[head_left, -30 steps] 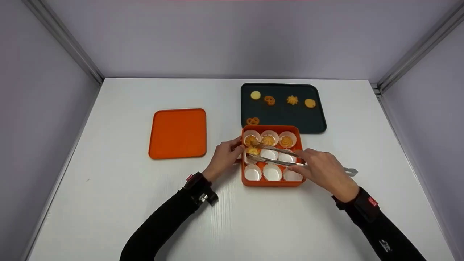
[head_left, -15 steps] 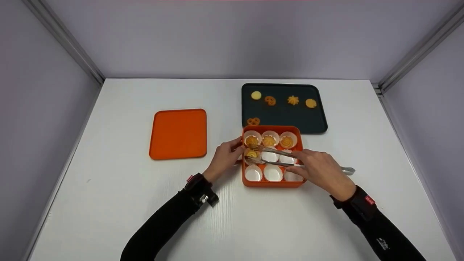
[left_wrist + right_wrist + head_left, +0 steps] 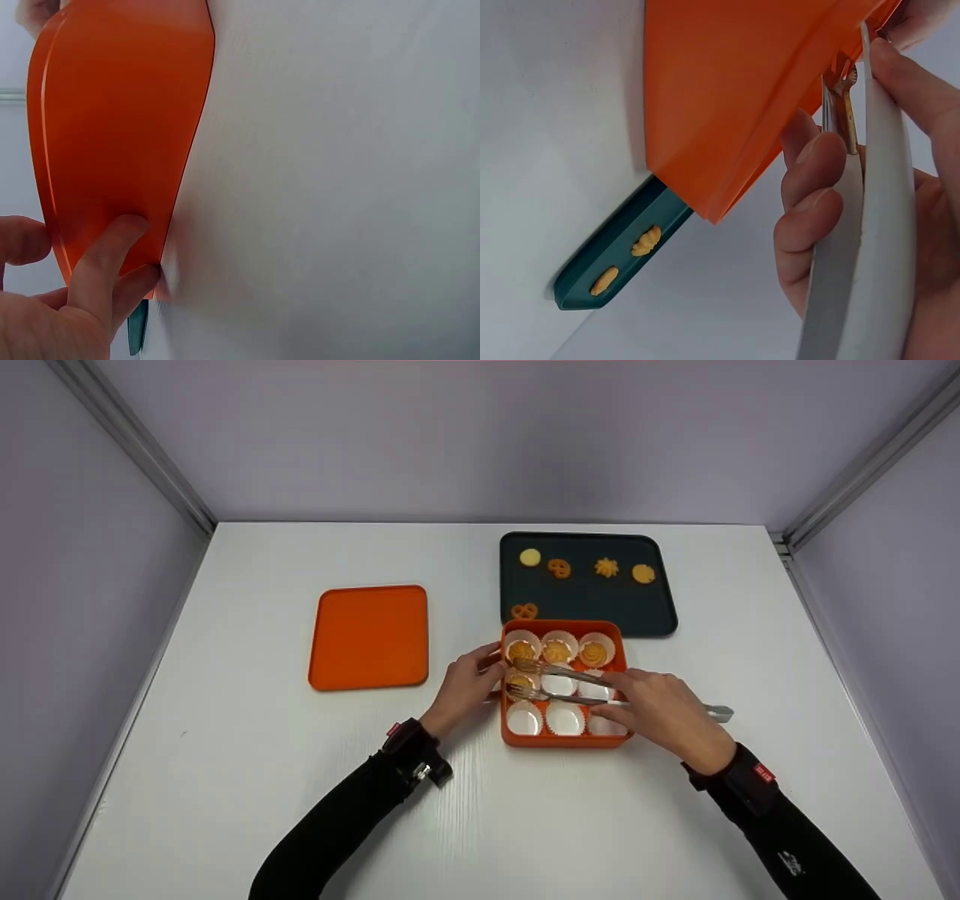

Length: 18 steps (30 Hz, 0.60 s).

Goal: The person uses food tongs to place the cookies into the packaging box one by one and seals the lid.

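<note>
An orange box (image 3: 566, 741) holds rows of white paper cups. The back-row cups each contain a cookie, and another cookie (image 3: 519, 682) sits in the middle-left cup. My left hand (image 3: 466, 687) grips the box's left side, with fingertips bent against its outer wall (image 3: 124, 112) and one at the rim. In my right hand (image 3: 666, 712) are metal tongs (image 3: 574, 699) with pale handles (image 3: 881, 225). Their forked tips stand spread over the left column, around the middle-left cookie. Whether they touch it I cannot tell.
Behind the box lies a dark green tray (image 3: 600, 607) bearing two pretzels and several other cookies; the box's back edge overlaps its front. A flat orange square lid or tray (image 3: 367, 637) lies to the left. Walls enclose the white table (image 3: 225, 780).
The right hand and tongs have shifted slightly left and down. The cookie between the tips now sits lower in the middle-left cup. My left hand stays on the box.
</note>
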Each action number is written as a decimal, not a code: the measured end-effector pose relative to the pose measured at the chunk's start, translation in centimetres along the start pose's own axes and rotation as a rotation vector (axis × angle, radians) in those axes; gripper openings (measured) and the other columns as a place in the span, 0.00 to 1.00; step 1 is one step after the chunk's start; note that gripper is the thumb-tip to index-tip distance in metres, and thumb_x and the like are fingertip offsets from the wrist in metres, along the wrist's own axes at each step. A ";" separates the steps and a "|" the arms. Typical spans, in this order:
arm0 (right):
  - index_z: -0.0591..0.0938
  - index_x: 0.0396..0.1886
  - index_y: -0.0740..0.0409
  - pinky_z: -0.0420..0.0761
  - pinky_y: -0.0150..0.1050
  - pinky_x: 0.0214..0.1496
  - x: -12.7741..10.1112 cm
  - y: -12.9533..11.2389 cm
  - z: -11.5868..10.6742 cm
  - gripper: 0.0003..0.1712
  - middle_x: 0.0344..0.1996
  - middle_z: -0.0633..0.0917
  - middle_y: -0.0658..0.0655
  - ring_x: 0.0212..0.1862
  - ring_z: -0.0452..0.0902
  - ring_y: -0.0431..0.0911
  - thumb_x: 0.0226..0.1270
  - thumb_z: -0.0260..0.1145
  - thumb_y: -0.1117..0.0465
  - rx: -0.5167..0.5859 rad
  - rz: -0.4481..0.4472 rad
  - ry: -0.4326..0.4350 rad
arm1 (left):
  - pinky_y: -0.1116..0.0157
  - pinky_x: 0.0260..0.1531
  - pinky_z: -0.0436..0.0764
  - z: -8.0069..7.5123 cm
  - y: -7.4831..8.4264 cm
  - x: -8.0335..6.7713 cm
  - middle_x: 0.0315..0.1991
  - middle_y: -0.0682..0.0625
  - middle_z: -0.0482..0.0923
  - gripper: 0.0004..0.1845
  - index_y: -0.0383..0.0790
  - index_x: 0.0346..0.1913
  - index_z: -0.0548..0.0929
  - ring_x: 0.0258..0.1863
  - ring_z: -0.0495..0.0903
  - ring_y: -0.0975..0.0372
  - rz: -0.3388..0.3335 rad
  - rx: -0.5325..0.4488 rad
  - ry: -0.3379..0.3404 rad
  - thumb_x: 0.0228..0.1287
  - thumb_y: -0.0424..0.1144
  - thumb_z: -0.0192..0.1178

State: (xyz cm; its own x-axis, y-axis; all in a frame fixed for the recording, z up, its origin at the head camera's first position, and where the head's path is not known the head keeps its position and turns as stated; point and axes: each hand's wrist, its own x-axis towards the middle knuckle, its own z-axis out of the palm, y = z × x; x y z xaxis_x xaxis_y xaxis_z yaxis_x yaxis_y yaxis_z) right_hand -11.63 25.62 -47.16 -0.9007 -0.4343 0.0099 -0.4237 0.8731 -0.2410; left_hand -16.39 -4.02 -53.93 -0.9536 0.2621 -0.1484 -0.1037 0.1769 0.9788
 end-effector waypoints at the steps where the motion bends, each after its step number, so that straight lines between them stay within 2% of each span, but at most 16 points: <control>1: 0.85 0.59 0.61 0.84 0.42 0.34 0.0 0.0 0.0 0.33 0.39 0.89 0.59 0.32 0.82 0.47 0.60 0.80 0.46 0.005 0.000 0.003 | 0.58 0.47 0.88 0.0 0.0 0.0 0.68 0.40 0.77 0.29 0.38 0.77 0.69 0.63 0.81 0.52 0.002 -0.004 -0.002 0.77 0.40 0.56; 4: 0.86 0.58 0.60 0.79 0.37 0.31 -0.1 0.3 -0.4 0.31 0.35 0.88 0.56 0.30 0.78 0.44 0.60 0.80 0.48 0.023 0.008 0.012 | 0.57 0.48 0.88 0.0 0.1 0.0 0.69 0.39 0.76 0.29 0.37 0.77 0.69 0.64 0.80 0.51 0.003 -0.020 -0.007 0.78 0.40 0.56; 6: 0.86 0.58 0.60 0.80 0.38 0.32 -0.3 0.5 -0.7 0.30 0.35 0.89 0.55 0.31 0.79 0.44 0.60 0.80 0.48 0.038 0.009 0.032 | 0.57 0.48 0.88 0.0 0.1 0.0 0.69 0.39 0.76 0.28 0.37 0.77 0.69 0.64 0.80 0.51 0.005 -0.024 -0.009 0.78 0.39 0.56; 12: 0.86 0.60 0.60 0.85 0.45 0.36 -0.1 1.3 -2.0 0.30 0.40 0.90 0.59 0.37 0.84 0.49 0.63 0.78 0.49 0.064 0.004 0.121 | 0.60 0.47 0.88 0.1 0.2 0.0 0.69 0.40 0.76 0.28 0.38 0.77 0.69 0.63 0.80 0.53 0.000 -0.011 -0.005 0.78 0.40 0.56; 18: 0.83 0.61 0.67 0.89 0.53 0.41 2.0 1.9 -3.3 0.31 0.46 0.89 0.66 0.42 0.87 0.57 0.66 0.76 0.50 0.069 0.028 0.193 | 0.61 0.47 0.88 0.2 0.1 0.1 0.69 0.40 0.76 0.28 0.37 0.77 0.69 0.62 0.81 0.54 -0.007 -0.004 -0.002 0.78 0.39 0.55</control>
State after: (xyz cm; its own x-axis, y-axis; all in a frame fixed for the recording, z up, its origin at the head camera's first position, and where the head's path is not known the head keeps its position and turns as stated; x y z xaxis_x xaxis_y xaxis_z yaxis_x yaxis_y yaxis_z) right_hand -14.55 27.15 -44.43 -0.9164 -0.3538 0.1869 -0.3968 0.8642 -0.3095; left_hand -16.42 -3.80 -53.87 -0.9522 0.2630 -0.1553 -0.1111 0.1753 0.9782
